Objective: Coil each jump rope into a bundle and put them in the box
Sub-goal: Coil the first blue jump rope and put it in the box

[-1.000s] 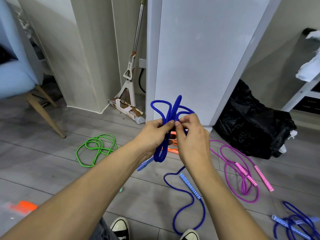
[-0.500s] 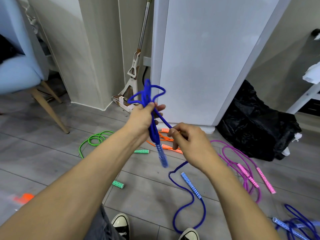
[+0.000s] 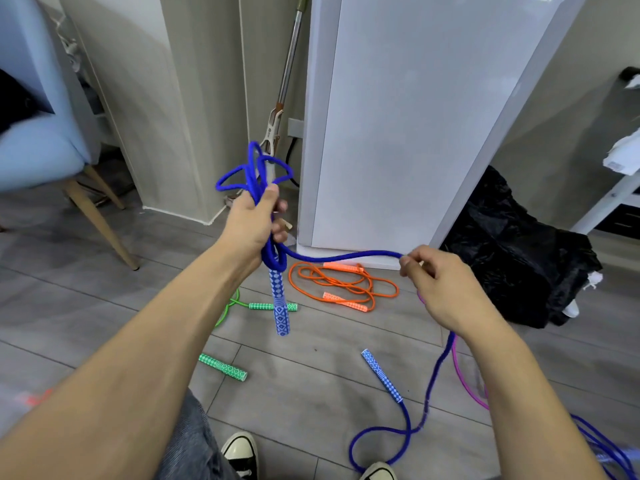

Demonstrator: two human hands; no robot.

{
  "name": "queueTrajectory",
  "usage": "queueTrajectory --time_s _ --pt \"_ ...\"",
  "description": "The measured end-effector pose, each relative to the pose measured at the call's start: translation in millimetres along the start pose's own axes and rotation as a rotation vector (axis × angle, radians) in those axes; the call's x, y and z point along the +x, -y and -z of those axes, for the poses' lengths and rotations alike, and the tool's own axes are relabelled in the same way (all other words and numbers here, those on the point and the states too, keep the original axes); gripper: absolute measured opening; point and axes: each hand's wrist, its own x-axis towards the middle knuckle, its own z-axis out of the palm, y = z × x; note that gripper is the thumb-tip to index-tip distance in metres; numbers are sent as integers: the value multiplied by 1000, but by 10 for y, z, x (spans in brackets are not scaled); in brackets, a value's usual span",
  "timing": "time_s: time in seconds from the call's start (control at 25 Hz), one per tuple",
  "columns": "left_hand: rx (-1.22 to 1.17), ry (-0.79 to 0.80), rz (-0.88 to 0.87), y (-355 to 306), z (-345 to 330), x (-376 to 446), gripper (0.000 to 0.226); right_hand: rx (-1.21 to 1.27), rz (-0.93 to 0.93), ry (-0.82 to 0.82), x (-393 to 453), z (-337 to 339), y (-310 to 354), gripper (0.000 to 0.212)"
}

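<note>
Since before, my right hand (image 3: pixel 438 285) has drawn the blue rope (image 3: pixel 346 257) sideways, pinching it; left hand (image 3: pixel 254 225) clamps the loops; keep tension, wrap near that fist

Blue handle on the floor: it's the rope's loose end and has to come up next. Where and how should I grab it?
Judging by its pose, take the blue handle around its middle, from above with fingers across its width. It lies flat and diagonal on bare floor, nothing beside it. The cord leaves its lower end, so the middle and upper end stay free.
</note>
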Motion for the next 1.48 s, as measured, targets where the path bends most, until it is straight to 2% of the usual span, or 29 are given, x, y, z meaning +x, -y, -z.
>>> queueTrajectory --time_s 0.08,0.2,0.32,0.52,0.64,0.8,0.88,1.08,1.16,1.28,1.48 --pt "194 123 -45 44 -105 -114 15 115 84 -22 -25 -41 102 22" --pt "422 337 -112 123 -257 -317 13 189 176 52 -76 -162 249 20" --pt "604 425 -199 182 -373 -450 17 187 185 67 -91 -283 324 21" --pt "777 537 -346 220 -409 -516 13 200 171 -121 -90 -294 354 21" --pt "850 569 -271 195 -400 -507 14 202 162 -96 -90 -269 338 21" --pt "703 672 -42 140 -307 -478 21 167 141 -32 -75 -290 292 22" --pt "533 572 -40 130 -308 -456 18 189 117 -40 -53 -252 271 24" --pt "70 -10 -84 -14 -76 -63 24 165 16 -43 -4 -39 44 30" --pt "-91 -151 -34 -37 84 67 27 94 -31 -65 8 37 -56 33" --pt "-137 -168 20 16 100 75 29 145 -67 -163 27 84 -95 34" --pt "3 84 97 137 -241 -195 21 205 1 -194 13 -151 181 30"
